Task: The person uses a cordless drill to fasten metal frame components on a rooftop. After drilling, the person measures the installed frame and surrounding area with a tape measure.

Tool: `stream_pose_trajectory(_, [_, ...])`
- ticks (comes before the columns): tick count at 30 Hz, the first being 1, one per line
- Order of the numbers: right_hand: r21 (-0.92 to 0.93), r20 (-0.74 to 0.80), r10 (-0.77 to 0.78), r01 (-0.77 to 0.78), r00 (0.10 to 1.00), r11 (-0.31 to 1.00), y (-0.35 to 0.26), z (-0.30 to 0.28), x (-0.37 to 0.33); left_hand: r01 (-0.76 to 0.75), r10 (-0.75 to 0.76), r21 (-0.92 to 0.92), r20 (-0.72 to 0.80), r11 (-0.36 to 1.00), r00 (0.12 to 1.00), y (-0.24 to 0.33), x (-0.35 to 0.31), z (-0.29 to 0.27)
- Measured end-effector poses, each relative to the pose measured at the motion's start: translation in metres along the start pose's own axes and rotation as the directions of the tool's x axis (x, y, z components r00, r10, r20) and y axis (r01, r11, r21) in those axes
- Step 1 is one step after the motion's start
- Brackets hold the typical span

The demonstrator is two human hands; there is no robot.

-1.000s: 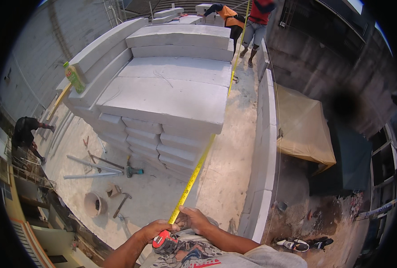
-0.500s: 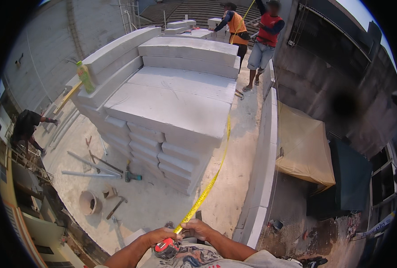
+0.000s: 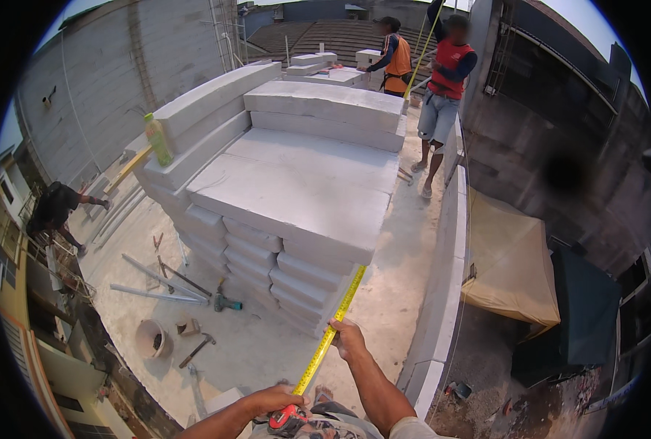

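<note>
Close to my body, my left hand [image 3: 274, 399] grips a red and black tape measure [image 3: 287, 418]. Its yellow blade [image 3: 313, 372] runs out forward and to the right. Farther along, my right hand [image 3: 348, 340] pinches the blade, with that arm stretched ahead. Beyond the hand, the tape passes beside the near right corner of a large stack of white blocks [image 3: 289, 172], which hides its further course. At the back, a yellow strip of tape [image 3: 422, 58] shows beside a person in a red vest [image 3: 449, 69], whose one arm is raised.
A low white block wall [image 3: 442, 307] runs along the right, with tan tarpaulin [image 3: 512, 256] below it. On the left floor lie a drill [image 3: 227, 303], a hammer [image 3: 196, 350], metal profiles [image 3: 157, 293] and a bucket [image 3: 150, 339]. A bottle [image 3: 158, 139] stands on the blocks.
My right hand has moved forward along the blade, away from my left hand. The blade, slack and curved before, is now straighter. The person in red has stepped nearer.
</note>
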State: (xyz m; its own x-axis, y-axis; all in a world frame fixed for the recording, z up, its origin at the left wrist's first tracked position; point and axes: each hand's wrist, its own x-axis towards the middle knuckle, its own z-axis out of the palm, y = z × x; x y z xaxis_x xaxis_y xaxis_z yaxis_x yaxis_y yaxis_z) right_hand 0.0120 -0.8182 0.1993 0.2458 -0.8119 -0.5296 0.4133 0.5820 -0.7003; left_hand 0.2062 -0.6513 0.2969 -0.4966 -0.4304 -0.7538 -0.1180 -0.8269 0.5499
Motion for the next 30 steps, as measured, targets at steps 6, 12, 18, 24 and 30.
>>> stream_pose_trajectory(6, [0.148,-0.071,-0.036,0.046,0.997,0.988,0.003,-0.041,-0.067,0.004,0.163,0.567,-0.243,0.823,0.956,0.013,-0.016,0.018])
stream_pose_trajectory(12, [0.010,-0.150,-0.078,0.080,0.986,0.997,-0.008,-0.047,-0.092,0.084,0.075,0.728,-0.183,0.681,0.980,0.030,-0.044,0.040])
stream_pose_trajectory(18, [-0.142,-0.434,-0.115,0.058,0.893,0.988,-0.022,-0.075,-0.015,0.115,0.038,0.725,-0.191,0.679,0.981,0.040,-0.030,0.042])
stream_pose_trajectory(24, [-0.227,-0.542,-0.141,0.017,0.829,0.974,-0.077,-0.106,0.045,-0.018,0.097,0.566,-0.111,0.824,0.989,0.053,-0.034,0.023])
stream_pose_trajectory(30, [-0.277,-0.518,-0.069,-0.091,0.853,0.957,-0.079,-0.106,0.043,0.050,0.066,0.587,-0.174,0.808,0.982,0.064,-0.081,0.001])
